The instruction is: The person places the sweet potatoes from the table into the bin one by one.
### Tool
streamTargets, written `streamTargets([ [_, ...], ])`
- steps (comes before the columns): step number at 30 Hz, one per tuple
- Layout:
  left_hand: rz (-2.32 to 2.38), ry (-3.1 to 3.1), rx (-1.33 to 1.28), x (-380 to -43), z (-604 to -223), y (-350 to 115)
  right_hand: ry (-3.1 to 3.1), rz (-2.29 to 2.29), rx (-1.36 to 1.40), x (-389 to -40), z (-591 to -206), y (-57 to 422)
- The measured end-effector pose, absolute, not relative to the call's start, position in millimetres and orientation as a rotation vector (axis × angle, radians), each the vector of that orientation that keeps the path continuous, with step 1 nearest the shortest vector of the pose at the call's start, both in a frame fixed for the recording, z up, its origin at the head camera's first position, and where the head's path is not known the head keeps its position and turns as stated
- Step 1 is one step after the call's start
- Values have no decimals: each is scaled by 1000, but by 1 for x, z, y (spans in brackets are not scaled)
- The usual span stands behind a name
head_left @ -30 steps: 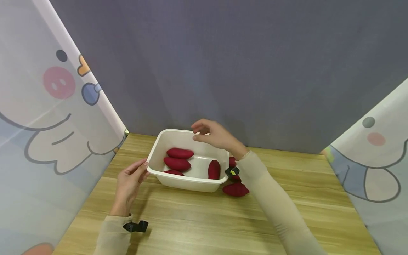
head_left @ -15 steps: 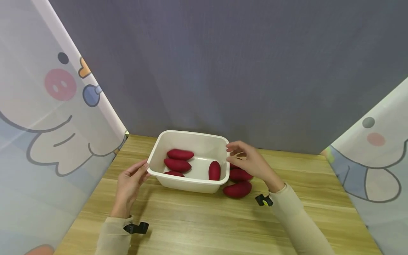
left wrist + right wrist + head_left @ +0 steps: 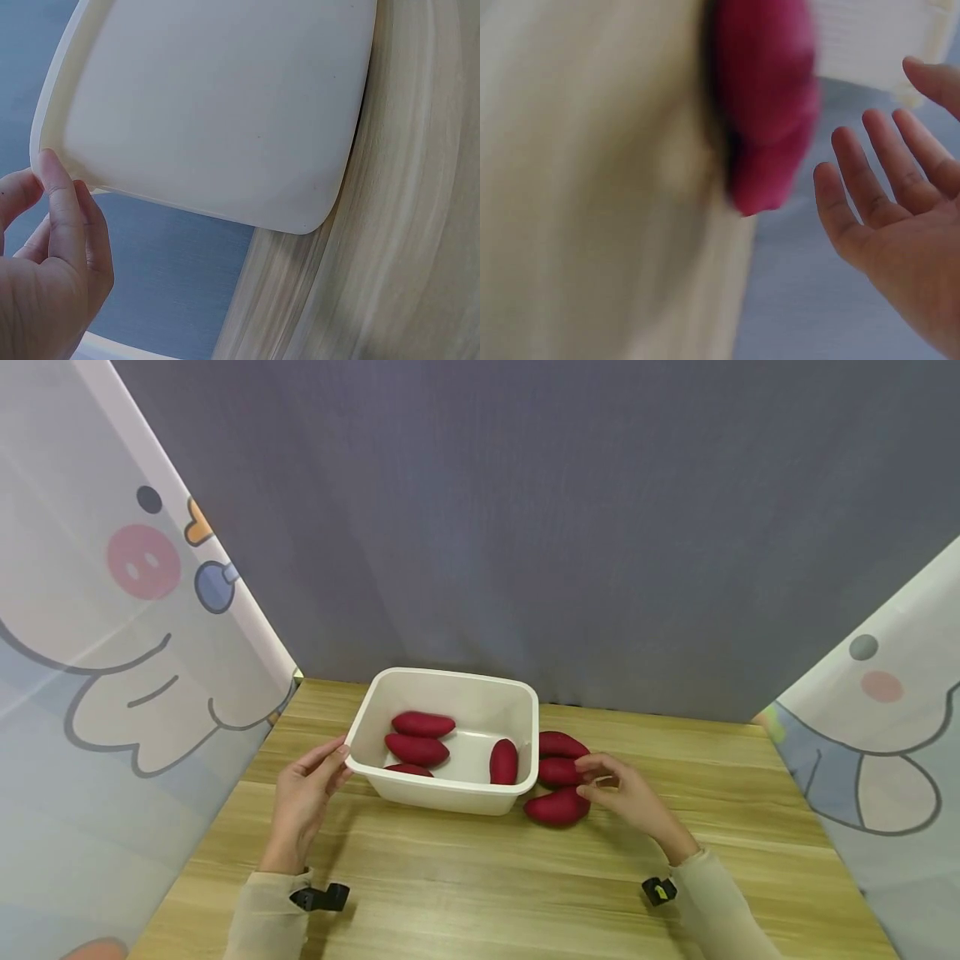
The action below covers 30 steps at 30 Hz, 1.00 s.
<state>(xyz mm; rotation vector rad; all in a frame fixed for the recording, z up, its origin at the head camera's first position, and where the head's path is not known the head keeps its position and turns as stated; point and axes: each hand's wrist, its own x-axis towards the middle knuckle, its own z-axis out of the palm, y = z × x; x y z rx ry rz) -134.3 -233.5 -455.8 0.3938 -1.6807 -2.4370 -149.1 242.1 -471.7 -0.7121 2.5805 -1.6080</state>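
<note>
A white plastic basin (image 3: 442, 797) stands on the table, with several red sweet potatoes inside: two lie side by side at the left (image 3: 423, 724), one stands lengthwise at the right (image 3: 504, 762), and another is partly hidden by the near wall. My left hand (image 3: 303, 793) pinches the basin's left rim between thumb and fingers; the left wrist view shows the fingertips at the rim (image 3: 45, 142). Three more sweet potatoes (image 3: 557, 807) lie in a row against the basin's right side. Just right of them hovers my right hand (image 3: 626, 795), fingers spread and holding nothing in the right wrist view.
The wood-grain table (image 3: 465, 885) extends in front of the basin and to its right. Behind rises a grey curtain (image 3: 525, 527), close to the basin's far wall. Cartoon-printed sheets (image 3: 135, 677) border both sides.
My right hand has moved from above the basin, out over its right rim and down toward the sweet potatoes on the table. The left hand stays on the rim.
</note>
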Motion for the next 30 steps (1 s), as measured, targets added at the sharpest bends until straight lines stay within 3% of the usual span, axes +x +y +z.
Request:
streamTargets([
  [10, -2398, -1753, 396, -132, -455, -234, 2552, -1538, -721, -147, -502, 249],
  [30, -2399, -1761, 445, -134, -453, -233, 2442, -1463, -603, -144, -510, 256],
])
